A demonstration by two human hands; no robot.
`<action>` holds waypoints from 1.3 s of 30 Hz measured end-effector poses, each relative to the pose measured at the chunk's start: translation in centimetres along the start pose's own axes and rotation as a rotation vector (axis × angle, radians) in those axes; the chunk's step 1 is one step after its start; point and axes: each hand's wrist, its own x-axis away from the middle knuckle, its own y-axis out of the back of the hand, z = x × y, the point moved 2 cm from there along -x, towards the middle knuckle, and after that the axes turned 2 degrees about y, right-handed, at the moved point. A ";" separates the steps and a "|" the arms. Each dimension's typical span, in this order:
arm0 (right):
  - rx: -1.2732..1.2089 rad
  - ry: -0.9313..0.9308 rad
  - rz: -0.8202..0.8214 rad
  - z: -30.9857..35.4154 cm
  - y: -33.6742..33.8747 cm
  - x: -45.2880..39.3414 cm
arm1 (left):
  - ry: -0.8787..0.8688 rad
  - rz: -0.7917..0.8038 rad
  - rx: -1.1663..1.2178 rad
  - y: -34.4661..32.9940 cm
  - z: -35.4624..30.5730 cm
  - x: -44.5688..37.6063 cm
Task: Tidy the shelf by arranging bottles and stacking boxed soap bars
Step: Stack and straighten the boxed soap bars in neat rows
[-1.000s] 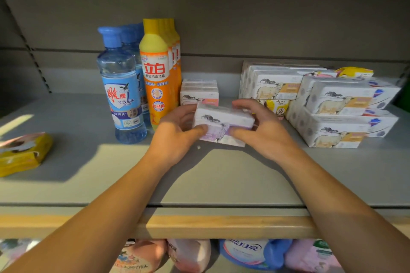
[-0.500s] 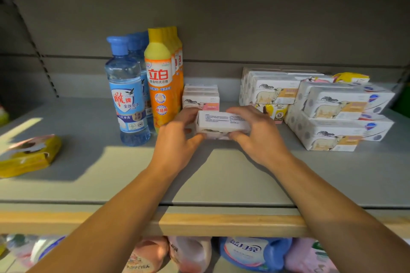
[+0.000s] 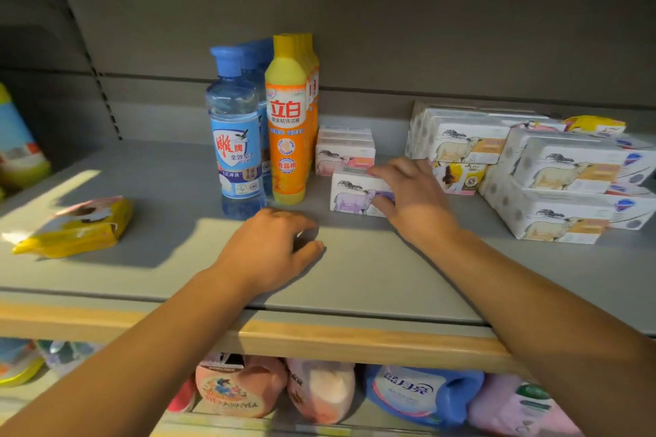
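Right hand: the right hand (image 3: 413,200) is laid over the near end of a purple soap box (image 3: 356,196), fingers across the top and thumb at the front face, so that the box is gripped and can be slid or squared up.
Left hand: the left hand (image 3: 273,246) is seen resting on the shelf (image 3: 170,270), fingers loosely curled, nothing held; it lies just short of the bottles.
Purple soap box: set flat on the shelf under the right hand, directly in front of a pink soap stack (image 3: 345,150), probably lined up as the front of that row.
Bottles: a blue bottle (image 3: 236,138) and an orange bottle (image 3: 287,124) are stood upright beyond the left hand, with more of each kind queued behind, labels turned forward.
Larger boxed soaps: white multipacks (image 3: 564,184) are stacked to the right of the right hand, some askew.
Yellow packet (image 3: 76,227): left lying well to the left of the left hand, out of line.
Judged step: the purple box is being seated; the multipacks and the packet appear not yet tidied.
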 end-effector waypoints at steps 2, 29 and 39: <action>0.058 -0.029 0.010 0.2 -0.9 -1.5 | -0.007 -0.011 0.004 -0.2 0.3 0.0; 0.047 0.037 -0.056 0.0 -5.2 -6.1 | 0.008 -0.033 0.001 -0.8 1.0 -0.4; -0.006 0.012 0.075 0.2 -2.0 -4.9 | 0.032 0.007 0.007 -0.6 0.9 -0.4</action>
